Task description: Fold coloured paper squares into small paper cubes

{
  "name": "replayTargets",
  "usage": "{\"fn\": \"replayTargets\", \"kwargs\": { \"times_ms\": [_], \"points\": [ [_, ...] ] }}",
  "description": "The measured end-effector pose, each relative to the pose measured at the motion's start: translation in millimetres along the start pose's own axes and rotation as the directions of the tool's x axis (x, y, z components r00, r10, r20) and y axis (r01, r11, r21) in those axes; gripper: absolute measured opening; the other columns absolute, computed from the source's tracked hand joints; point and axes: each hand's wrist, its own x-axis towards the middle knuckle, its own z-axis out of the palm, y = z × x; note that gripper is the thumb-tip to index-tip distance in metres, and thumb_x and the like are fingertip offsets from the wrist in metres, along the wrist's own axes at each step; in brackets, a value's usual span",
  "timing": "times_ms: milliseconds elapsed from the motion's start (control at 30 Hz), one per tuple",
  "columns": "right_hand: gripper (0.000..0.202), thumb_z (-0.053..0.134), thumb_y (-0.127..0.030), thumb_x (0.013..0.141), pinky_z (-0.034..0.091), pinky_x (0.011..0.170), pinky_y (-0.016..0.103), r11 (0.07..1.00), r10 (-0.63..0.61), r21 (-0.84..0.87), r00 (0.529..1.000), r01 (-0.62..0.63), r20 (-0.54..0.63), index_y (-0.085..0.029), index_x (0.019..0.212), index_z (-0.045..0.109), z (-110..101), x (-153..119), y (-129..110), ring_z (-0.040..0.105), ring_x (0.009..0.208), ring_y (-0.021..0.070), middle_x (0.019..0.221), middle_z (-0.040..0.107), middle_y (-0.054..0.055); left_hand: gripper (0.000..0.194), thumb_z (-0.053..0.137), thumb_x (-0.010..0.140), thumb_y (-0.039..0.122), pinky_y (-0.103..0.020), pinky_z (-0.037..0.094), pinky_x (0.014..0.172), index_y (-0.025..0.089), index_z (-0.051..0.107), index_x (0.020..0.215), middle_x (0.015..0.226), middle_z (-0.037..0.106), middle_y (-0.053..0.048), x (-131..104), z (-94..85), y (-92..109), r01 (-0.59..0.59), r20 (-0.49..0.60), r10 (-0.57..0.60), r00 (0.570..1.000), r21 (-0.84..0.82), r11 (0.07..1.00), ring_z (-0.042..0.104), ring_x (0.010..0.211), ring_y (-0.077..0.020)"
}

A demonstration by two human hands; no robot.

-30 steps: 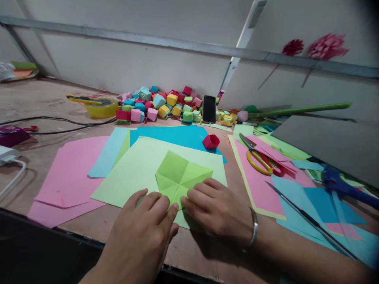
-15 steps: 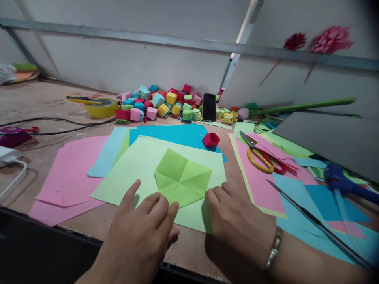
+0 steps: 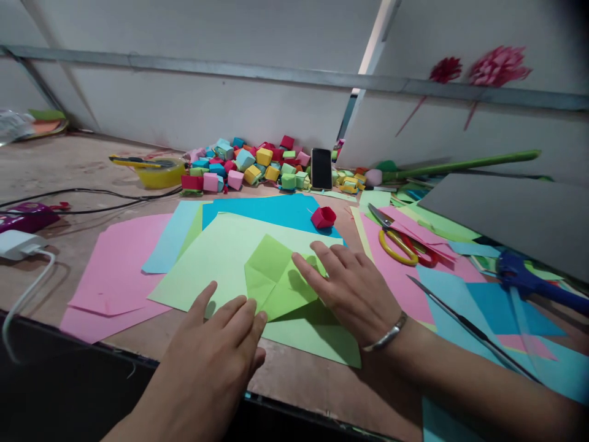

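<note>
A light green sheet of paper (image 3: 269, 270) with crossing creases lies on a larger pale green sheet (image 3: 202, 264). My left hand (image 3: 221, 344) rests its fingertips at the near-left edge of the creased paper, little finger spread and thumb apart. Over the paper's right side is my right hand (image 3: 350, 288), fingers stretched out and a bracelet on the wrist. It covers the right corner, so whether its fingertips press the paper I cannot tell. Just beyond stands a small red folded paper cup (image 3: 323, 218), on a blue sheet (image 3: 257, 204).
Pink sheets (image 3: 119, 264) lie left. Scissors (image 3: 396, 239), a pointed metal tool (image 3: 460, 319) and a blue glue gun (image 3: 519, 273) lie right. Behind are a heap of folded paper cubes (image 3: 251, 161), a phone (image 3: 321, 169) and a yellow tape roll (image 3: 161, 175). A white charger (image 3: 18, 244) sits left.
My right hand has opened from a curled position at the creased paper's near-right edge and moved up over its right side. My left hand stays at the near-left edge.
</note>
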Motion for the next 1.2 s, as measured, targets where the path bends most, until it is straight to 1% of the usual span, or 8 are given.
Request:
{"fn": "replayTargets", "kwargs": {
  "times_ms": [133,267,400,500,633,767,933,1200],
  "points": [
    [0.025,0.045,-0.007,0.091,0.035,0.067,0.035,0.997,-0.059,0.049,0.995,0.063,-0.078,-0.014,0.077,0.066,-6.5,0.1,-2.2,0.053,0.086,0.0232,0.106,0.066,0.014,0.018,0.054,0.087,0.021,-0.059,0.037,0.097,0.023,0.068,0.098,0.104,0.071,-0.006,6.5,2.6,-19.0,0.103,0.035,-0.103,0.994,-0.005,0.995,0.061,0.108,-0.0306],
    [0.029,0.046,-0.007,0.091,0.034,0.065,0.033,0.946,-0.199,0.212,0.955,0.246,-0.219,-0.016,0.068,0.063,-18.8,-1.2,-14.3,0.054,0.075,0.019,0.08,0.067,0.008,0.022,0.051,0.085,0.009,-0.055,0.042,0.097,0.015,0.068,0.097,0.119,0.065,-0.014,11.9,2.1,-30.2,0.153,-0.048,-0.151,0.987,0.024,0.988,0.053,0.119,-0.0336],
    [0.031,0.045,-0.008,0.091,0.033,0.061,0.032,0.884,-0.23,0.35,0.94,0.31,-0.252,-0.016,0.067,0.062,-17.3,-4.1,-20.9,0.051,0.066,0.0162,0.068,0.062,0.005,0.024,0.047,0.087,0.009,-0.04,0.053,0.078,0.018,0.069,0.094,0.101,0.068,-0.01,5.6,-3.2,-11.8,0.119,-0.054,-0.13,0.99,-0.173,0.978,0.062,0.09,-0.0236],
    [0.025,0.048,-0.014,0.092,0.036,0.062,0.029,0.812,-0.202,0.526,0.967,0.253,-0.154,-0.017,0.072,0.063,-10.8,-4.8,-15.7,0.053,0.068,0.015,0.071,0.063,0.004,0.021,0.049,0.089,0.015,-0.041,0.053,0.077,0.019,0.068,0.094,0.099,0.069,-0.008,-2.1,-4.4,0.6,0.135,-0.052,-0.153,0.987,-0.258,0.957,0.063,0.088,-0.0233],
    [0.013,0.057,-0.015,0.087,0.046,0.07,0.024,0.559,-0.228,0.825,0.972,0.086,0.053,-0.019,0.078,0.066,-3.7,-1.3,0.5,0.061,0.078,0.013,0.085,0.067,0.004,0.018,0.051,0.09,0.016,-0.045,0.051,0.085,0.017,0.067,0.098,0.105,0.07,-0.008,-7.2,-0.3,1.6,0.101,-0.091,-0.129,0.987,-0.259,0.96,0.064,0.097,-0.0252],
    [0.015,0.059,-0.021,0.087,0.049,0.073,0.026,0.38,-0.135,0.921,0.98,-0.085,0.146,-0.017,0.074,0.064,5.2,4.2,9.3,0.062,0.078,0.0136,0.086,0.067,0.005,0.02,0.049,0.091,0.013,-0.047,0.05,0.088,0.016,0.065,0.101,0.106,0.069,-0.009,-7.3,3.5,0.0,0.084,-0.063,-0.102,0.993,-0.241,0.967,0.065,0.097,-0.0243],
    [0.025,0.062,-0.03,0.087,0.045,0.064,0.027,0.537,0.068,0.835,0.993,-0.119,0.098,-0.017,0.066,0.057,18.5,6.0,-0.8,0.057,0.068,0.0147,0.073,0.063,0.004,0.024,0.042,0.093,0.013,-0.05,0.047,0.093,0.018,0.064,0.102,0.112,0.069,-0.01,-12.3,8.7,1.4,0.053,-0.09,-0.074,0.993,-0.211,0.976,0.064,0.106,-0.0252],
    [0.025,0.056,-0.026,0.091,0.043,0.065,0.03,0.843,-0.014,0.537,0.999,0.032,-0.038,-0.014,0.069,0.057,22.1,16.8,-14.5,0.051,0.07,0.0184,0.073,0.059,0.007,0.024,0.042,0.095,0.017,-0.053,0.039,0.102,0.021,0.062,0.108,0.122,0.065,-0.008,-20.2,20.4,2.5,0.067,-0.082,-0.088,0.993,-0.236,0.97,0.058,0.117,-0.0255]
  ]
}}
